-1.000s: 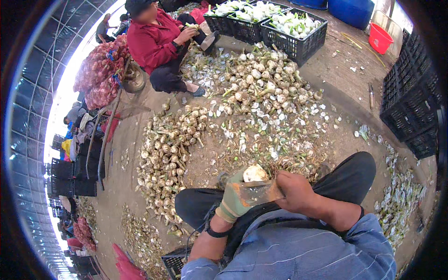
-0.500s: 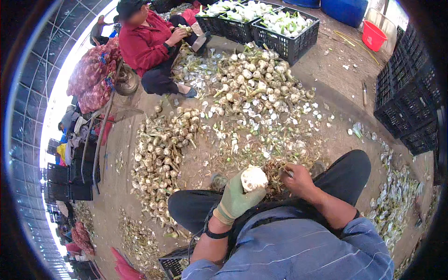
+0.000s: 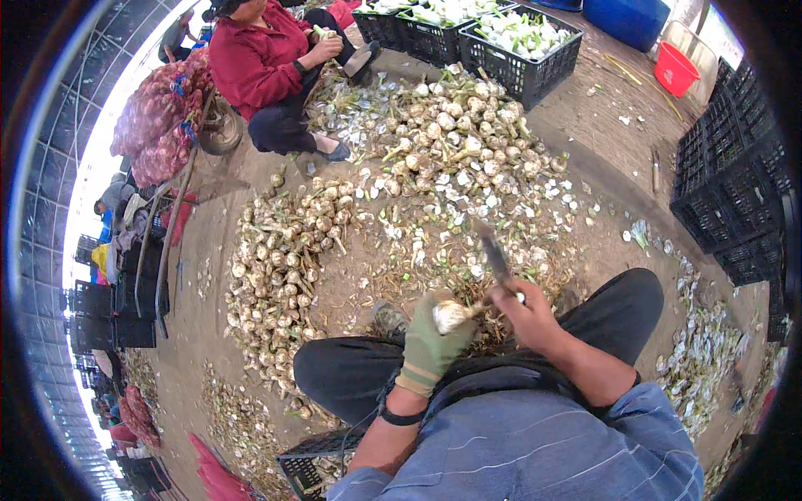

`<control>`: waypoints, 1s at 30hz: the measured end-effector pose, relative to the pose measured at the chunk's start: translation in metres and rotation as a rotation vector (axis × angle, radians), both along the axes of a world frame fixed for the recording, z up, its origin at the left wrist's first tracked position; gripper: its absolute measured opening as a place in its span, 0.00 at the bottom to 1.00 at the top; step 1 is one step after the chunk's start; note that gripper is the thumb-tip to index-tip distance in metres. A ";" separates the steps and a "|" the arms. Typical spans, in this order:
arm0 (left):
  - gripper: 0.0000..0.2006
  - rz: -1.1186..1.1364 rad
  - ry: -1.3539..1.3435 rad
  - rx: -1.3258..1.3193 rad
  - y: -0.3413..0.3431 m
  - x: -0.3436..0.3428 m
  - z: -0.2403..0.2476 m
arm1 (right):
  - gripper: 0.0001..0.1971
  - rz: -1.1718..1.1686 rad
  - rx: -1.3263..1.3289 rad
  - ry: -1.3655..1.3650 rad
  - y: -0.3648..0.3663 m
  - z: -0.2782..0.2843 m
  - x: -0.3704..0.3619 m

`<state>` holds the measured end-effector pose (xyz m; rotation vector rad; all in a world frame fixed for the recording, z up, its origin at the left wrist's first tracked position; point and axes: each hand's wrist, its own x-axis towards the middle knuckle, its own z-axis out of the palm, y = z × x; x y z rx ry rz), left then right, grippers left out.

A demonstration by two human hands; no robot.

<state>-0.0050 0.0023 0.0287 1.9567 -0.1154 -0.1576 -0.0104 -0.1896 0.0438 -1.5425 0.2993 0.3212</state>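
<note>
A garlic bulb (image 3: 451, 316) is gripped by my left hand (image 3: 431, 351), which wears a pale green work glove. The bulb lies sideways, its stem pointing toward my right hand. My bare right hand (image 3: 528, 317) is closed around a knife (image 3: 494, 254), whose blade stands up and away from me, slightly blurred. Both hands are close together above my lap, between my bent knees. The handle is mostly hidden in my fingers. Dry stem and root scraps lie on the ground below my hands.
Heaps of untrimmed garlic lie to the left (image 3: 280, 259) and ahead (image 3: 468, 134). Beyond sits a co-worker in a red shirt (image 3: 259, 71). Black crates of trimmed garlic (image 3: 522, 71) stand behind; stacked black crates (image 3: 735, 179) and a red bucket (image 3: 675, 69) are at right.
My left hand has turned the bulb from its pale round face to its side. My right hand has raised the knife, so the blade now shows upright. The view has shifted slightly.
</note>
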 end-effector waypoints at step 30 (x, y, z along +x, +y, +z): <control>0.23 0.248 0.680 -1.153 0.027 0.009 -0.022 | 0.10 0.040 0.051 0.170 -0.008 -0.052 0.005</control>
